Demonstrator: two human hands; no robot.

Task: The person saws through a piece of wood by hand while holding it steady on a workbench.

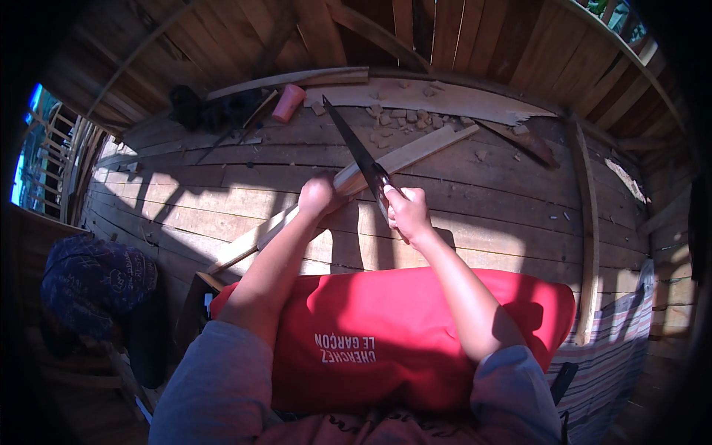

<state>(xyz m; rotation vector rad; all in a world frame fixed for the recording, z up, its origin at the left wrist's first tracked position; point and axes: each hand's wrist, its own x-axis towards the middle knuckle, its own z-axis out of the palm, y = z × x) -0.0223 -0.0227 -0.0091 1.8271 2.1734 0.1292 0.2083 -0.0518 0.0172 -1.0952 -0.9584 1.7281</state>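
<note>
My right hand (pixel 406 211) is closed around the handle of a handsaw (pixel 354 142). The dark blade points away and to the left, lying across a long pale wooden plank (pixel 421 152). My left hand (pixel 320 195) is closed on that plank, to the left of the blade. The plank runs aslant from the near left to the far right. Whether the teeth have cut into the wood cannot be made out. Below both forearms, red cloth (pixel 437 319) with white print covers my lap.
Small wood offcuts (pixel 423 119) lie scattered beyond the plank, near a pink cup (pixel 288 102). Long boards (pixel 445 97) rest along the wooden wall. Another person (pixel 100 285) bends low at the left. A striped mat (pixel 612 356) is at the lower right.
</note>
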